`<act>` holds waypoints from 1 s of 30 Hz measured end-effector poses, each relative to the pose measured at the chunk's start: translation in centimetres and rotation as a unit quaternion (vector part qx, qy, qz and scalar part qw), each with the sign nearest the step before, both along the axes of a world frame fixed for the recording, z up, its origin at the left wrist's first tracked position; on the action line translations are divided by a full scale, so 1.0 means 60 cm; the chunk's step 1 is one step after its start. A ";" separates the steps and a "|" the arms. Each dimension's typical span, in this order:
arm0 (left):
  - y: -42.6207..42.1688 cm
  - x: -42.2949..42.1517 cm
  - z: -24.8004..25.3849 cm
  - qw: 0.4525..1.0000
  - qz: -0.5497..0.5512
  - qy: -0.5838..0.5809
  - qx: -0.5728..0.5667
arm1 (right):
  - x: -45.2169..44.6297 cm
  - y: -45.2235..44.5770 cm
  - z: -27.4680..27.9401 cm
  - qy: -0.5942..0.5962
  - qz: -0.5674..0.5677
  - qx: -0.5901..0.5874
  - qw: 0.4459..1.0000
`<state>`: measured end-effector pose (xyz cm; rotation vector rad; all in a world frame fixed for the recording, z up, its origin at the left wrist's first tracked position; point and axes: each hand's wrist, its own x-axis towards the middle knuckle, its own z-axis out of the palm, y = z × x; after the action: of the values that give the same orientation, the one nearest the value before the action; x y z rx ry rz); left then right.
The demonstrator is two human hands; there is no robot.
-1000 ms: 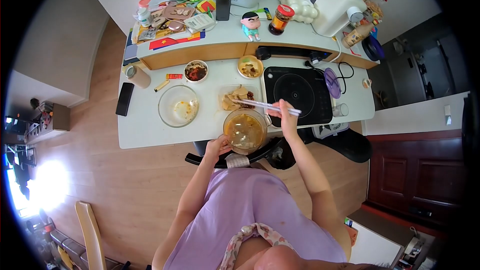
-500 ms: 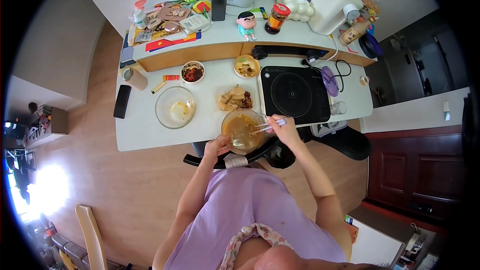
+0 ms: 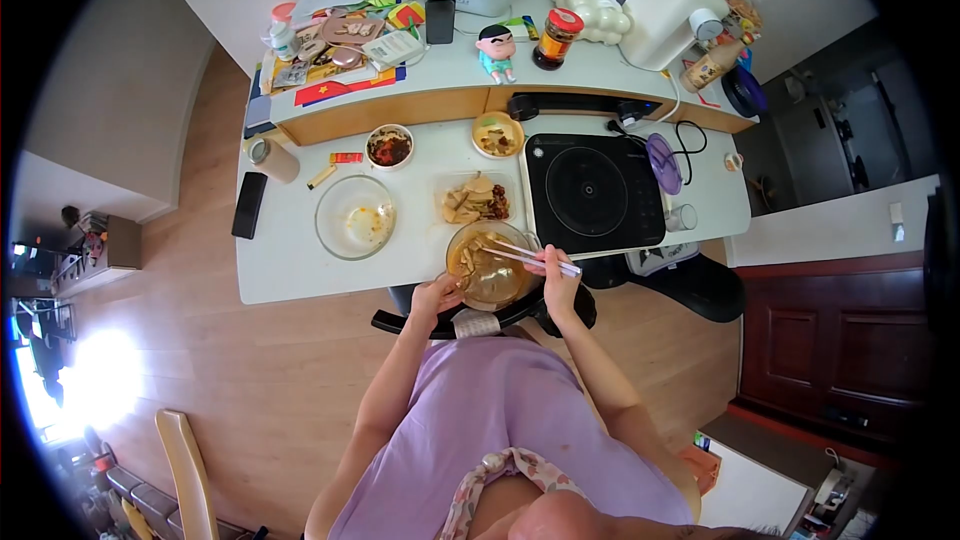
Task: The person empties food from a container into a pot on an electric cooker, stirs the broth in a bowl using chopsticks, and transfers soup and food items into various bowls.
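Observation:
My left hand (image 3: 437,295) grips the left side of a glass pot (image 3: 497,289) of brownish liquid at the table's front edge. Chopsticks (image 3: 535,257) are held in my right hand (image 3: 556,275), their tips down in the pot among pale pieces near its upper left. Just behind the pot, a clear tray (image 3: 472,198) holds pale slices and dark red bits. To the left stands a glass bowl (image 3: 355,218) with some residue inside.
A black induction cooker (image 3: 590,192) lies to the right of the tray. Farther back are a bowl of dark red sauce (image 3: 389,146) and a yellow bowl (image 3: 497,135). A bottle (image 3: 273,160) and black phone (image 3: 249,205) are at the left.
The chopsticks have gone from above the tray down into the pot, and their tips have shifted left within it. My right hand has moved down and slightly left. My left hand stays on the pot.

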<state>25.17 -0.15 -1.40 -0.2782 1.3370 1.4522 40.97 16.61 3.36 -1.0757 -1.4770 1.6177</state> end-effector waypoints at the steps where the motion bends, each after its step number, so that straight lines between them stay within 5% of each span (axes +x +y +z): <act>1: 0.000 0.000 -0.002 1.000 -0.002 -0.001 0.001 | 0.000 -0.001 0.000 0.004 -0.003 -0.002 1.000; 23: 0.004 -0.004 -0.011 0.999 -0.035 0.007 -0.017 | -0.001 -0.004 0.040 0.082 -0.012 0.029 0.996; 30: 0.004 -0.004 -0.015 0.999 -0.038 0.010 -0.010 | -0.069 0.038 0.073 0.013 0.060 0.024 0.998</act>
<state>24.94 0.08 -2.28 -0.2233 1.3652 1.3812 36.84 18.92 7.74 -0.9524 -1.5816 1.6625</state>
